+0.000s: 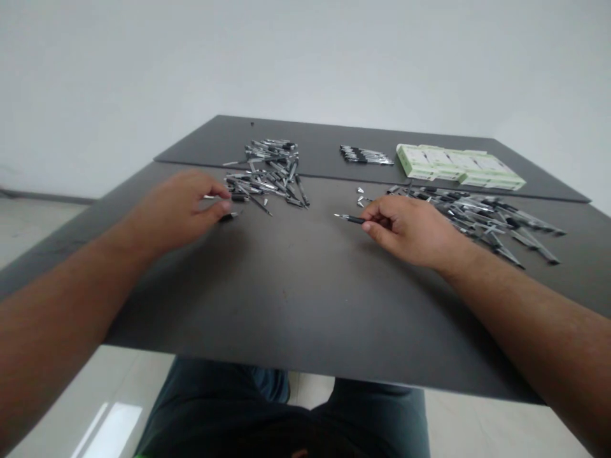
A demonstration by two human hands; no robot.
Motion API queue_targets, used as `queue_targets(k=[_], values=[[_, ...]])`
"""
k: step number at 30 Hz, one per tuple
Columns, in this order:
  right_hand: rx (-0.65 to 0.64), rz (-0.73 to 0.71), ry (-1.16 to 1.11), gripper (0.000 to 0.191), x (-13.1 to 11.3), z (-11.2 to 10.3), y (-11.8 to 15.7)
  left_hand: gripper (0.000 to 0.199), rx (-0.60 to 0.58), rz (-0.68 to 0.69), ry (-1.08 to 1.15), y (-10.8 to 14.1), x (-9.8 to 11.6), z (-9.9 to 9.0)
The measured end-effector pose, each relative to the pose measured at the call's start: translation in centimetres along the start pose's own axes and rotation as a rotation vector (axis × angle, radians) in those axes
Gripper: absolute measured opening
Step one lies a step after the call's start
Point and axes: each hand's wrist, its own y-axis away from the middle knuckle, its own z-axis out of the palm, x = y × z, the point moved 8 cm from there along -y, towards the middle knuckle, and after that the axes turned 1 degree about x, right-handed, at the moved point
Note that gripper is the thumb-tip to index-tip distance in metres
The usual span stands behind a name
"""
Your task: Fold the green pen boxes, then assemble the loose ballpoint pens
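Green-and-white cartons (458, 165) lying shut, right grip (410, 232) clamped on black pen (351, 219); left grip (176, 207) clamped on another pen (237, 198)

This looks like a plain work room, maybe a small shop floor or a back room of an office. The wall (305, 63) is white and bare. The floor (112, 426) is made of pale, shiny tiles. Two flat, dark tables (305, 305) are pushed together. Piles of pens (272, 172) lie on top, next to a neat stack of pale green boxes (458, 165). Nothing here looks like a home.
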Motion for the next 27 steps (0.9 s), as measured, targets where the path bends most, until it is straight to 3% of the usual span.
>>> queue_targets(k=[5, 9, 13, 21, 24, 27], values=[[-0.018, -0.022, -0.017, 0.013, -0.2, 0.3, 0.0, 0.05, -0.068, 0.041, -0.044, 1.7, -3.4, 2.4], [-0.015, -0.025, -0.02, 0.015, 0.0, 0.4, 0.0, 0.044, -0.146, 0.05, -0.133, 1.5, -3.0, 4.3], [-0.013, -0.033, -0.034, 0.016, 0.1, 0.4, -0.2, 0.034, -0.163, 0.111, -0.119, 0.5, 0.4, 6.0], [-0.015, -0.022, -0.036, 0.016, 0.4, 0.5, -0.2, 0.033, -0.199, 0.348, -0.074, -4.1, 10.7, 10.2], [-0.012, -0.015, -0.038, 0.015, 0.7, 0.5, -0.2, 0.035, -0.2, 0.39, -0.073, -6.5, 12.5, 11.4], [-0.018, -0.004, -0.026, 0.016, 0.9, 0.5, -0.2, 0.039, -0.183, 0.392, -0.082, -8.2, 12.8, 12.3]])
